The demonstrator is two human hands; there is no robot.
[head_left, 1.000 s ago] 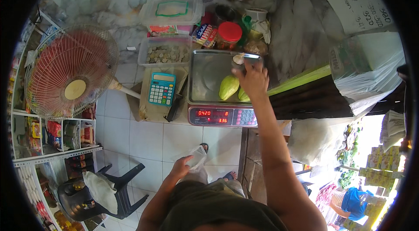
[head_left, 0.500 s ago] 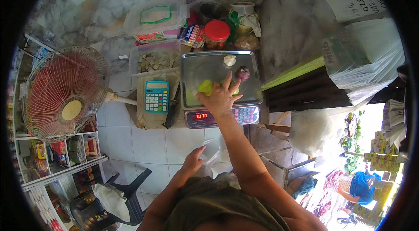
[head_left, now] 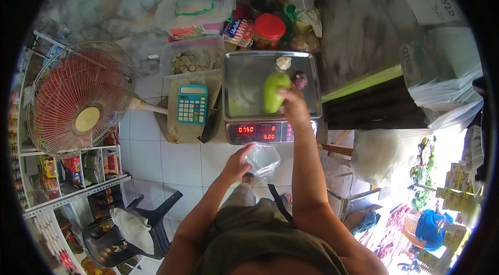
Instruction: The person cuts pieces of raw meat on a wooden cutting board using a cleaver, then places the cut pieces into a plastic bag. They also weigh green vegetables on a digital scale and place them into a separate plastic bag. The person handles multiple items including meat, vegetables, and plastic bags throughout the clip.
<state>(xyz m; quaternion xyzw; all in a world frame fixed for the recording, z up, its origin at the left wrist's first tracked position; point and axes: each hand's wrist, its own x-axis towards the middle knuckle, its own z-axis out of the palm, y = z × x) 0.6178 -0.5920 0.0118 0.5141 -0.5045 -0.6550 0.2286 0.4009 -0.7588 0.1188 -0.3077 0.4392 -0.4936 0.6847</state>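
Observation:
In my right hand [head_left: 294,103] is a long, smooth, light green vegetable [head_left: 274,94], gripped at its right side; its exact kind is unclear. It is tilted upright over the metal pan [head_left: 244,75] of a digital scale, whose red display [head_left: 255,132] is lit. Whether its lower end touches the pan I cannot tell. A white garlic bulb [head_left: 284,63] and a red onion [head_left: 299,79] lie on the pan behind it, the onion partly covered. My left hand [head_left: 238,165] is closed on a clear plastic bag [head_left: 264,161] in front of the scale.
A blue calculator [head_left: 192,104] and a tub of coins [head_left: 195,63] are left of the scale. Behind stand a red-lidded jar [head_left: 269,28] and a lidded plastic box [head_left: 193,7]. A fan [head_left: 86,116] is at the left, with hanging plastic bags [head_left: 442,77] at the right.
My right hand, spread over the green vegetable on the pan before, now grips it and has tilted it up. My left hand has moved forward with the bag. The scale's reading has changed.

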